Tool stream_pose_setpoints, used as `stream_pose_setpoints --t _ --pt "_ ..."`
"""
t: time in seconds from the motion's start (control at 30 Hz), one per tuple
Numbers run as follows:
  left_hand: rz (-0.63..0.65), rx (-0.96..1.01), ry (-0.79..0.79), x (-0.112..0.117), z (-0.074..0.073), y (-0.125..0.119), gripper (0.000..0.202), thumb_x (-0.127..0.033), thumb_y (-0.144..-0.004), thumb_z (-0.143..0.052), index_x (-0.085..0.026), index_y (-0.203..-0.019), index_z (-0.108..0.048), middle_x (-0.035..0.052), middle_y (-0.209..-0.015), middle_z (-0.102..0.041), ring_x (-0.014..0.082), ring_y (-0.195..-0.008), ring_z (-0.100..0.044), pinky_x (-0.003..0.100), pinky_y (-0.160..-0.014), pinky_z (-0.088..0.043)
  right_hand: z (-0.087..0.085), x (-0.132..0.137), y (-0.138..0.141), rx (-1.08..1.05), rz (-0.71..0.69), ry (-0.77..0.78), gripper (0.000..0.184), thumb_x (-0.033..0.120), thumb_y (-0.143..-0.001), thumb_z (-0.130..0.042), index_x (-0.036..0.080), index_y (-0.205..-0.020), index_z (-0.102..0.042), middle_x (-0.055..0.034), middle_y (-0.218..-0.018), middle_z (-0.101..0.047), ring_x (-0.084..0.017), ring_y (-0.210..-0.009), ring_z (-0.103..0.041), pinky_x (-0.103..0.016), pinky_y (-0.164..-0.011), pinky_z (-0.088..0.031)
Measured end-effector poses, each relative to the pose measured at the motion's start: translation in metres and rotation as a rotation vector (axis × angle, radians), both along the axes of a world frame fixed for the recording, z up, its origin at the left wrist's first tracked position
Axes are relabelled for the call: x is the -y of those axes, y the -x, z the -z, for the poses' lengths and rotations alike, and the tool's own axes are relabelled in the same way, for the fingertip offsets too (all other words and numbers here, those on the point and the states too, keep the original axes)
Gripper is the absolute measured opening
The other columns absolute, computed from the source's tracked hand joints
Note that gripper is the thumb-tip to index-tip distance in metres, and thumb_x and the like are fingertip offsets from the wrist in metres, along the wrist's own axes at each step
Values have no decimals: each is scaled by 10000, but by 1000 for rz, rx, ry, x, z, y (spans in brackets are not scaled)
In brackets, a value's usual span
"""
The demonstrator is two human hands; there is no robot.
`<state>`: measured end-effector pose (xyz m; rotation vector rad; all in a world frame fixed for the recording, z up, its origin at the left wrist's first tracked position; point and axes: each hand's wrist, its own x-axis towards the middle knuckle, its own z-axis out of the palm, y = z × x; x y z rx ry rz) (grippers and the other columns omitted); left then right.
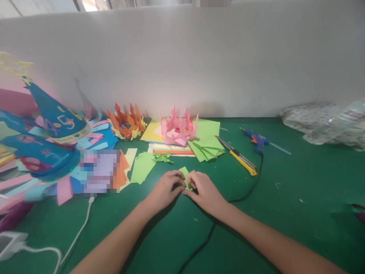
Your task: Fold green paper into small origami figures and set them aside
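A small piece of light green paper (184, 172) lies on the green table between my two hands. My left hand (168, 186) grips its left edge with curled fingers and thumb. On the other side, my right hand (203, 187) pinches the paper's right edge, thumb close to the left thumb. Part of the paper is hidden behind the fingers. Just beyond it sit a folded green paper flower (163, 158) and loose green sheets (142, 166). A fan of green paper pieces (205, 149) lies farther right.
A pink paper crown (179, 127) and an orange one (125, 123) stand at the back. Rightward lie a yellow utility knife (242, 160) and a blue glue gun (256, 140), its black cord running under my right arm. Blue cone hats (54, 114) and paper strips crowd the left.
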<state>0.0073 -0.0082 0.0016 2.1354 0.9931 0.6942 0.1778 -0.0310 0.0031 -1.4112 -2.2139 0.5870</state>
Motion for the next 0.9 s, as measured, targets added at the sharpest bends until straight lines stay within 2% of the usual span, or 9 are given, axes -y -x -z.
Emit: stream_pose_setpoints --t 0.2,0.33,0.4,0.47,0.57,0.63,0.77,0.9 --pt "-2 -16 19 1 -1 1 108 -143 -806 -564 -185 -766 -655 46 -964 -605 171 -914 -573 310 -844 -447 -3 -6 -14 -5 55 7 295 204 -730 -665 209 -747 -370 40 -679 -452 -140 -631 -415 -244 -568 -271" --pt "1 -25 20 2 0 1 115 -131 -810 -553 -190 -765 -641 39 -964 -600 164 -912 -568 309 -851 -442 -6 -14 -31 -19 87 81 277 170 -725 -628 214 -745 -356 55 -652 -422 -128 -599 -419 -237 -550 -285" --pt "6 -41 -3 2 1 1 115 -145 -823 -540 -194 -772 -630 37 -971 -594 166 -920 -561 317 -856 -438 -7 -16 -37 -21 90 115 266 160 -719 -622 214 -746 -363 57 -652 -423 -125 -599 -426 -236 -551 -298" --pt "-43 -74 -63 3 2 3 56 -178 -810 -572 -200 -836 -616 49 -1032 -572 194 -981 -534 355 -886 -420 -7 -17 -40 -34 74 137 236 152 -714 -617 212 -759 -394 51 -667 -447 -129 -620 -445 -241 -570 -329" --pt "-192 -126 -161 4 3 6 325 -252 -720 -687 -206 -1011 -550 82 -1153 -512 267 -1096 -455 446 -936 -372 -6 -16 -40 -104 23 120 198 139 -718 -604 210 -858 -483 7 -808 -547 -148 -734 -500 -270 -669 -406" --pt "-222 -137 -169 3 4 7 434 -270 -691 -714 -208 -1064 -501 85 -1147 -513 281 -1092 -445 465 -927 -372 -3 -17 -38 -161 13 83 296 155 -736 -599 222 -1011 -515 -27 -973 -587 -164 -829 -520 -305 -759 -433" --pt "-127 -72 -104 2 3 7 342 -229 -740 -667 -215 -1029 -484 69 -1107 -522 246 -1063 -470 423 -915 -400 4 -20 -33 -238 44 59 484 213 -797 -571 256 -1259 -432 -46 -1111 -604 -185 -888 -534 -364 -836 -441" --pt "-20 3 -48 3 -1 4 311 -181 -781 -622 -222 -1055 -479 73 -1193 -461 207 -1131 -454 371 -961 -398 7 -22 -28 -306 71 77 492 216 -805 -567 265 -1278 -441 -40 -1063 -620 -181 -866 -554 -351 -813 -456"
